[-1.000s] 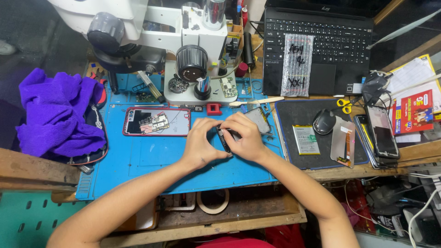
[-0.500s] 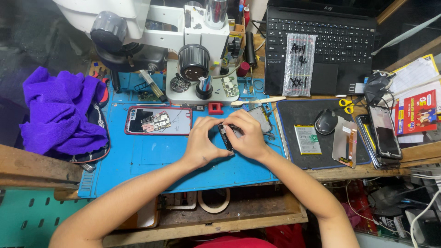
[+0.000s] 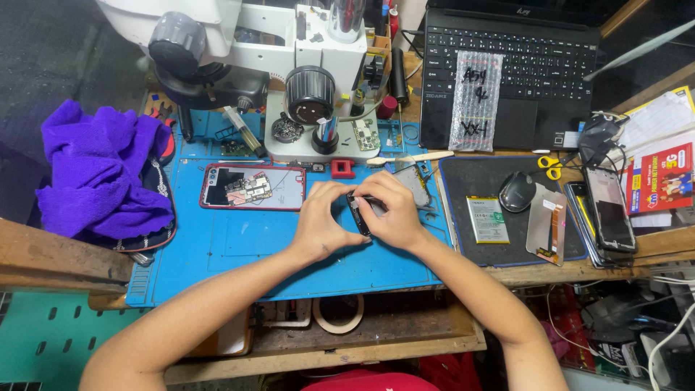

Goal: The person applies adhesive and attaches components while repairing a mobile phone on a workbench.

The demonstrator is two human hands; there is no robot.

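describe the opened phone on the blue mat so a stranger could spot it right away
Start at the blue mat below the microscope. The opened phone lies flat near its back edge, between the purple cloth and the left hand. Its red frame and bare insides set it apart.

Purple cloth heaped far left on the blue mat. Opened phone w/ red rim beside it. Microscope up top. Laptop back right, bubble-wrap bag across its keys. Black mouse, battery, yellow scissors on dark pad.
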